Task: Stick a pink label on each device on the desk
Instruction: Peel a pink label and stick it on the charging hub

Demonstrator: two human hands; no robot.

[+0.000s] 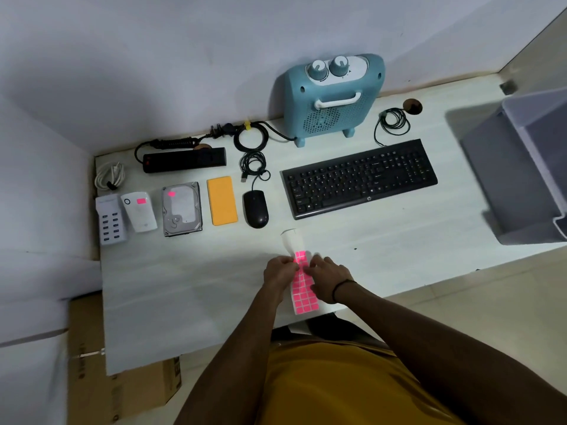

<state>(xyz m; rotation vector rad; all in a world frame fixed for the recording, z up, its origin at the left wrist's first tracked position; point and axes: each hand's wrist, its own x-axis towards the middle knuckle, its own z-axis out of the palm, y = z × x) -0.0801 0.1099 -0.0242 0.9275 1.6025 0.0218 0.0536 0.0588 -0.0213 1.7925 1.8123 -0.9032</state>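
pink squares in a tight grid cover the label sheet (303, 286) that we hold over the near edge of the white desk (196, 286); the sheet is a narrow white strip, its far end already bare of labels and curling upward toward the mouse (255, 209); our left hand (279, 271) pinches the sheet's left edge near the top of the pink rows, fingers curled in; our right hand (329, 279), with a dark band at the wrist, lies along the sheet's right side with its fingertips bent onto the upper pink squares, and we cannot tell whether a single label is already lifted; the sheet runs between the two hands, its lower pink rows hanging past them toward our body.

across the desk in a row lie a white multi-port charger (110, 219), a white adapter (139, 211) bearing a pink label (141, 201), a hard drive (181, 209) bearing a pink label (171, 194), an orange power bank (221, 200), the black mouse and a black keyboard (359, 178); behind them sit a black power strip (184, 160) and a teal heater (333, 96); we see no pink on the power bank, mouse, keyboard or heater.
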